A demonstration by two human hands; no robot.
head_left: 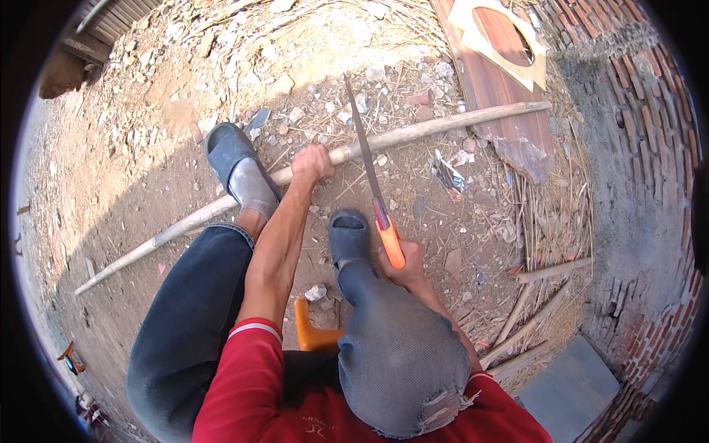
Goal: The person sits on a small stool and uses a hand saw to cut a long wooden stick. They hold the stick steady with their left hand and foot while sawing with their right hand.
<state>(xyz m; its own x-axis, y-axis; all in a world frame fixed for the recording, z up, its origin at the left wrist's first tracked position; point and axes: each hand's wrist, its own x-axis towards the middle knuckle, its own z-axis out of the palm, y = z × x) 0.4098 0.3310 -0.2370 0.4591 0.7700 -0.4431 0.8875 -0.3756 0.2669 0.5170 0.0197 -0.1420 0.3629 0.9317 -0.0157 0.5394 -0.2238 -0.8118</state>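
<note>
A long pale wooden pole [413, 131] lies slantwise across the ground, its right end over a reddish-brown board. My left hand [313, 163] is wrapped round the pole near its middle. Just left of that hand, my left foot in a grey slide sandal [233, 151] is against the pole. A handsaw [363, 140] with an orange handle is in my right hand [405, 264], which is closed round the grip. The saw's blade crosses the pole a little right of my left hand, pointing away from me. Whether its teeth touch the wood I cannot tell.
The brown board [502, 122] carries a pale cut-out panel [473, 33] with an oval hole. A brick wall [642, 148] runs along the right, with loose sticks [528, 314] and a grey slab [569, 391] near it. Stones and straw litter the ground. An orange plastic piece [314, 336] is beneath me.
</note>
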